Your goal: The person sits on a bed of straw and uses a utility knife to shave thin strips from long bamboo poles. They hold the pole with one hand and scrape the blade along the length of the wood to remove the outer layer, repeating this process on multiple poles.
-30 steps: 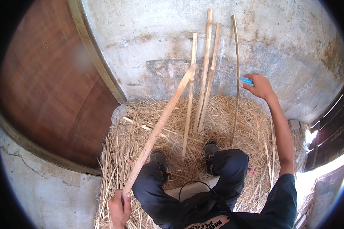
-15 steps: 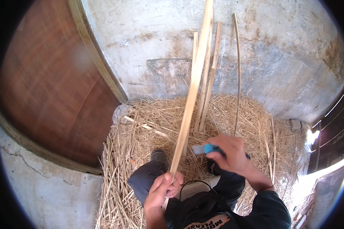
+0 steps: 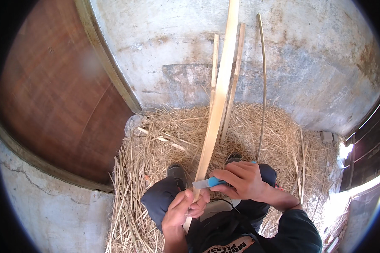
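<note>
A pale, stained wall (image 3: 308,55) fills most of the upper frame, curving away to the right. Below it a bed of dry straw (image 3: 283,130) spreads over the middle and down both sides of the lower frame. At the left stands a big brown door panel (image 3: 55,97), framed in dull wood.

The person sits low at bottom centre in a dark shirt (image 3: 291,232) and dark trousers (image 3: 160,200), knees apart. Between those knees rises a long pale wooden strip (image 3: 218,105), slanting from lower centre up and out past the top edge. Behind it, a shorter stick (image 3: 215,55) and a longer stick (image 3: 235,76) lean on the wall at upper centre; a thin, slightly bowed rod (image 3: 264,76) leans just right of them.

The right hand (image 3: 242,181), right of lower centre, has its fingers wrapped around the handle of a knife. The left hand (image 3: 185,207), lower centre, closes its fingers around the strip near its bottom end. Smallest is the blue-handled knife (image 3: 215,181), its blade pointing left across the strip just above the left hand; whether it bites in, I can't tell.
</note>
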`<state>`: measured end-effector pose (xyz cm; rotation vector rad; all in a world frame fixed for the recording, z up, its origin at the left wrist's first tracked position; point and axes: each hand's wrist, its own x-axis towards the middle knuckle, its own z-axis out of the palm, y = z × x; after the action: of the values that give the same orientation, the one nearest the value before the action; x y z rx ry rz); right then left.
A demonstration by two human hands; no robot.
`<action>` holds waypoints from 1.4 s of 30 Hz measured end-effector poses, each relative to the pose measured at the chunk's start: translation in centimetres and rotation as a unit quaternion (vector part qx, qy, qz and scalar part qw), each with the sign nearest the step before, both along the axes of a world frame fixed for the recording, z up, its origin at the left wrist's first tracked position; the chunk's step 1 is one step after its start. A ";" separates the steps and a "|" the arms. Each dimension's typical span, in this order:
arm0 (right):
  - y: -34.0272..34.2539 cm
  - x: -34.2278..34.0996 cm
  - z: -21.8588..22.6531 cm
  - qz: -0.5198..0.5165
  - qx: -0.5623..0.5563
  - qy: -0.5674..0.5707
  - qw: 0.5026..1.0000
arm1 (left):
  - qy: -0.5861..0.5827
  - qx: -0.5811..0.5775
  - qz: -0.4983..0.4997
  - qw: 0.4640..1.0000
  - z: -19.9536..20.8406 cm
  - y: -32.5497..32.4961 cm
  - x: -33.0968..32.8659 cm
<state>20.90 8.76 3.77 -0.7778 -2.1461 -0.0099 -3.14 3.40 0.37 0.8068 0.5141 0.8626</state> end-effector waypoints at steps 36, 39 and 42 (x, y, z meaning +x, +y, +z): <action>1.2 0.2 0.9 -0.059 -0.019 0.027 0.998 | 0.415 0.187 0.167 0.875 2.4 -2.2 2.2; 1.3 0.4 1.0 -0.061 -0.022 0.016 0.998 | 0.430 0.192 0.168 0.866 2.4 -2.5 2.2; 1.6 0.7 0.5 -0.060 -0.012 0.017 0.998 | 0.445 0.186 0.164 0.860 2.4 -2.6 2.2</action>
<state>21.59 10.35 4.28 -0.9134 -2.0678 -0.0338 -0.91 0.79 2.81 1.5168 1.3611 0.8779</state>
